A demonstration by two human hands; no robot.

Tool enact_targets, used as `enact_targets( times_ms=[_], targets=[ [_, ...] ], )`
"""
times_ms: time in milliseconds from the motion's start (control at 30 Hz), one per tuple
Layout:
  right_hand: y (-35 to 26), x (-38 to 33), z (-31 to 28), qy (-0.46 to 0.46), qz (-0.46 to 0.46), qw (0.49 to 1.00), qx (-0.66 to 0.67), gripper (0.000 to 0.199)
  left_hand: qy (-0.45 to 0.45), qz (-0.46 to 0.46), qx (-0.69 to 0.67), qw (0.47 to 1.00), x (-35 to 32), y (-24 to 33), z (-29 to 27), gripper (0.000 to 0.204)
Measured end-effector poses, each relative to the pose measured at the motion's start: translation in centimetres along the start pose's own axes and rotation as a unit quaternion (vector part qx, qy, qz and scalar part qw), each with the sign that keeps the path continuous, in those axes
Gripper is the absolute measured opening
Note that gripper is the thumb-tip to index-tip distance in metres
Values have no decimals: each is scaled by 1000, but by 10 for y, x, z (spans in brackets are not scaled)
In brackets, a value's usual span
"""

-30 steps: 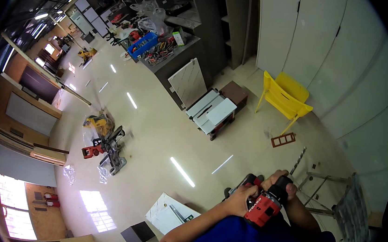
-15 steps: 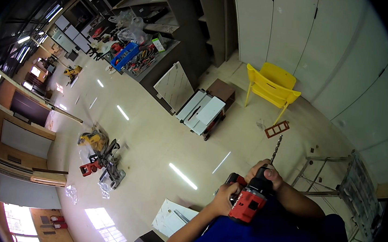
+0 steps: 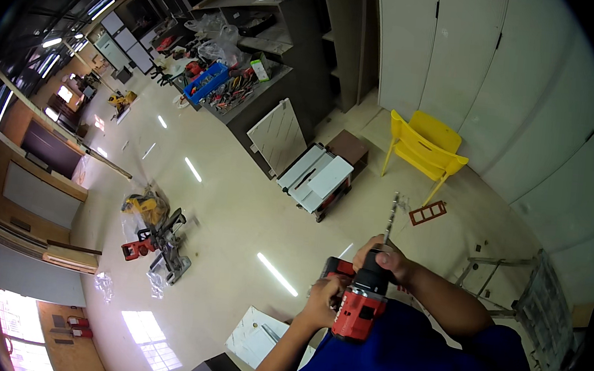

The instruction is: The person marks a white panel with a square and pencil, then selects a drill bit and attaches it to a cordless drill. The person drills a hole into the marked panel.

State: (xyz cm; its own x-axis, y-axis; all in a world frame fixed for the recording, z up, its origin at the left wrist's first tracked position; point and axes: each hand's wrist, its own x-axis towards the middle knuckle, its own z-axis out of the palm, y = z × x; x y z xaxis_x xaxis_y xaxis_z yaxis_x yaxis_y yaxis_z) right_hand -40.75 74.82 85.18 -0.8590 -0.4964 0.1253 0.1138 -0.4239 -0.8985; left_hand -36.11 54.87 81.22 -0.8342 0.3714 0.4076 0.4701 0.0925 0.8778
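Pointing up and away, a red drill with a long bit sits in front of the chest, right hand closed on the chuck, left hand closed behind it; yellow chair and white saw stand beyond on the floor.

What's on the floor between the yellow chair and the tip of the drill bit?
In the head view, a small red frame lies on the floor between the yellow chair and the drill bit.

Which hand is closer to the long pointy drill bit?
The right hand. It grips the front of the red drill, just below the drill bit. The left hand holds the drill's back part, farther from the bit.
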Motion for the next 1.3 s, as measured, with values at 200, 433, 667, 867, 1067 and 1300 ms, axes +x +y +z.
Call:
enact_targets(
  times_ms=[200,433,667,867,1067,1300],
  targets=[
    [-5,51,-10,113,103,932,327,53,17,-28,176,984,-20,-23,-36,43],
    [22,147,-42,168,189,835,489,41,15,-76,174,982,9,-69,-62,44],
    [50,277,-55,174,205,811,520,42,101,-238,182,949,51,-111,-127,33],
    [39,350,-32,86,375,829,405,25,45,-123,333,934,115,-129,-197,37],
    [77,428,-21,34,322,906,274,31,34,-118,290,949,147,-152,-261,46],
    [132,528,3,56,280,912,295,31,26,-104,298,948,167,-214,-370,46]
  ],
)
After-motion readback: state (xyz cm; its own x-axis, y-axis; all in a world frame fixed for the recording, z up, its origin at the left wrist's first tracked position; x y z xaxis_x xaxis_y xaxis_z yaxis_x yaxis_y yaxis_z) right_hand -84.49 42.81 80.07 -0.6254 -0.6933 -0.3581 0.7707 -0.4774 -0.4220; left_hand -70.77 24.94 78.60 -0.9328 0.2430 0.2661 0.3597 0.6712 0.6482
